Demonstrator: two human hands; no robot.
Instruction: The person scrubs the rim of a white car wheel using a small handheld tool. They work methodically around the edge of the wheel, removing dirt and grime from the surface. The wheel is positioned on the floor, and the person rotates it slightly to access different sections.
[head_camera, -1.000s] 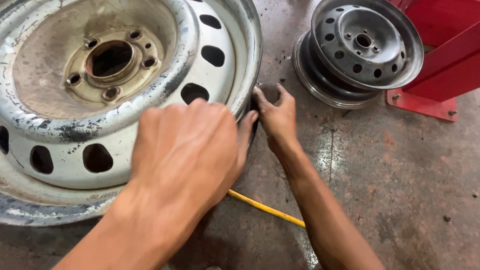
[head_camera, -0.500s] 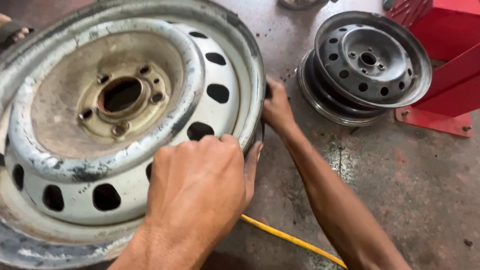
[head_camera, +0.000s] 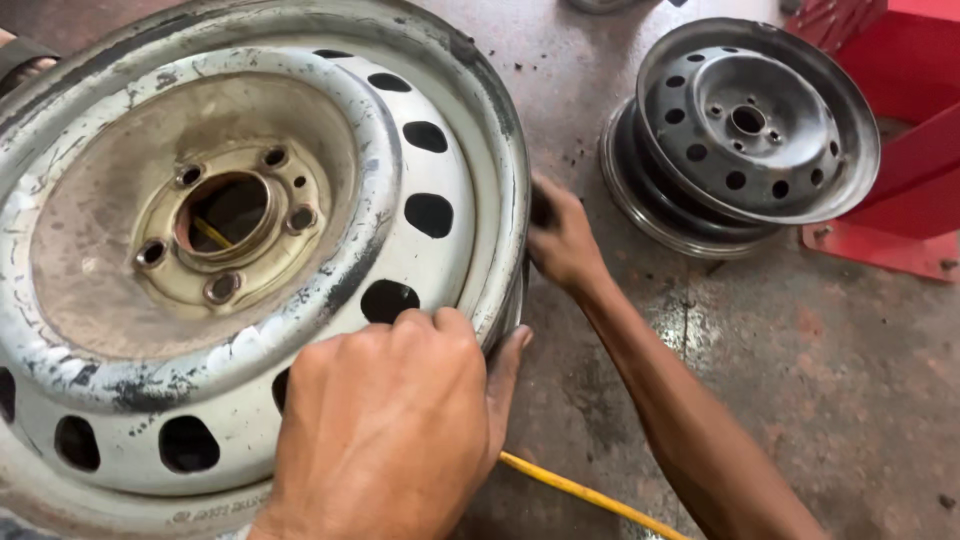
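The large, worn, white-painted steel wheel rim is filling the left of the view, lying face up on the stained concrete floor. Compared with a second ago it is sitting further right and lower in the view, its outer edge now looking lifted slightly. The left hand is curling over the rim's edge at five o'clock, fingers closed on the lip. The right hand has slid up to three o'clock, gripping the rim's side. A thin yellow hose is running out from beneath. At two o'clock, a smaller dark grey steel rim is resting beside a red metal stand.
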